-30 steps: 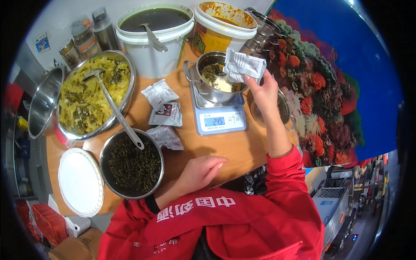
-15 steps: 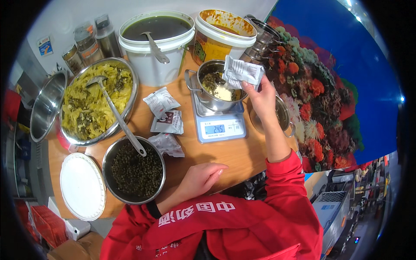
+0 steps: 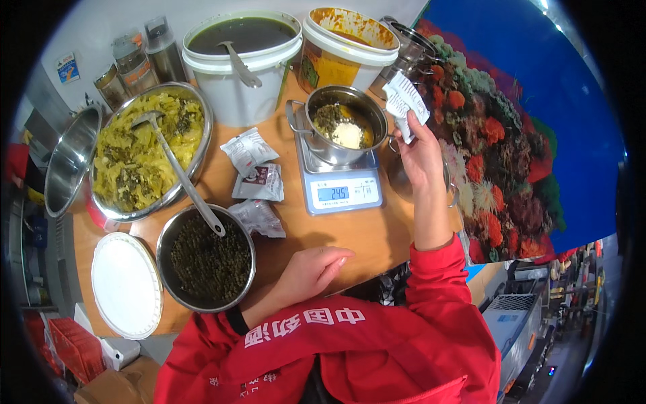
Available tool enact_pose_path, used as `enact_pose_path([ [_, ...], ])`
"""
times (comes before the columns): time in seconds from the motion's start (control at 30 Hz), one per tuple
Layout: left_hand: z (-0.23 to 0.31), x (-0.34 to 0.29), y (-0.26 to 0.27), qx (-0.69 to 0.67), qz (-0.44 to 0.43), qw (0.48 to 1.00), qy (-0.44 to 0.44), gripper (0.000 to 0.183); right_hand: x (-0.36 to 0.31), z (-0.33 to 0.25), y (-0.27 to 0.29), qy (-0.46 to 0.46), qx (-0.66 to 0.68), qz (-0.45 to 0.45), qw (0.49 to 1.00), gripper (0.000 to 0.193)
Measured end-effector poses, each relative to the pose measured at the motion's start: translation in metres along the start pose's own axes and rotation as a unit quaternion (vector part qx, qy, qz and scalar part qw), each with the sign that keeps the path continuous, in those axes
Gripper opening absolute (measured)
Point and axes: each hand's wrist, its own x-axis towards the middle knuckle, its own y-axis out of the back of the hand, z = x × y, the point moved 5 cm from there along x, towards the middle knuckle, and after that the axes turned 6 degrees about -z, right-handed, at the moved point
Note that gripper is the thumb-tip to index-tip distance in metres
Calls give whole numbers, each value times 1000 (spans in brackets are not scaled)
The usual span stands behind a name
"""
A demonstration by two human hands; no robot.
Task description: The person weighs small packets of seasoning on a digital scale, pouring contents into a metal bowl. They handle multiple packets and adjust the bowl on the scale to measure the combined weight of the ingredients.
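My right hand (image 3: pixel 422 155) pinches a white seasoning packet (image 3: pixel 406 101), held upright just right of a small steel pot. That two-handled pot (image 3: pixel 380 121) holds dark green bits, some yellowish liquid and a heap of white powder (image 3: pixel 348 135). It stands on a digital kitchen scale (image 3: pixel 342 192) with a lit display. Nothing is in my left hand (image 3: pixel 313 269), which lies by the table's near edge with its fingers stretched out. Left of the scale lie several sealed packets (image 3: pixel 249 148). A steel bowl of green peppercorns (image 3: pixel 208 262) is nearest to my left wrist.
At the back stand a white bucket of dark liquid (image 3: pixel 232 97) and a bucket with orange sauce (image 3: pixel 330 64). A basin of chopped pickled greens (image 3: pixel 145 158) with a ladle, and a white lid (image 3: pixel 126 286), are on the left. Another pot (image 3: pixel 398 174) sits behind my right forearm.
My right hand has moved the packet right, from over the pot to beside it, and turned it more upright. My left hand has hardly moved.
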Motion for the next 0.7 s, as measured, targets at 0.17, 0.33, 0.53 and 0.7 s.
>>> enact_pose_path([
  [0.17,-2,-1,-2,-4,-20,1000,18,18,5,6,12,-56,108,-8,993,24],
  [0.33,-3,-1,-3,-2,-24,999,24,18,5,9,15,-59,136,-1,989,23],
  [0.53,-3,-1,-3,0,-25,999,22,18,1,3,4,-38,88,-2,995,22],
  [0.7,-4,-2,-3,1,-22,999,26,18,-9,0,-16,111,-316,-12,942,31],
])
